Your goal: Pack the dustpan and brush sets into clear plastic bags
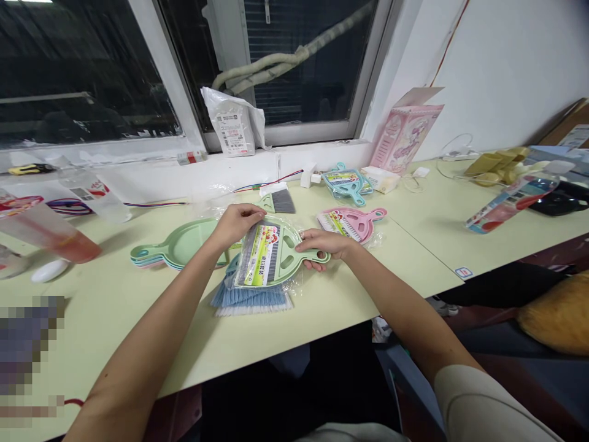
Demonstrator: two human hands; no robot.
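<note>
My right hand [327, 245] grips the handle of a green dustpan and brush set [286, 261] in clear plastic wrap with a printed label. At the far left edge of the same pack, the fingers of my left hand [235, 226] are closed on the wrap. Under it lie blue brushes [253, 301] with pale-tipped bristles. To the left is a stack of dustpans [184, 242], green on top with pink and blue rims below. Behind my hands lies a green brush with grey bristles [280, 201]. A wrapped pink set [356, 222] rests to the right.
Wrapped blue sets [346, 184] lie toward the wall, beside a pink box [405, 138]. Bottles stand at both sides, one a clear labelled bottle [510, 199] at right. A white mouse [50, 271] and a tall reddish cup [50, 227] are at left.
</note>
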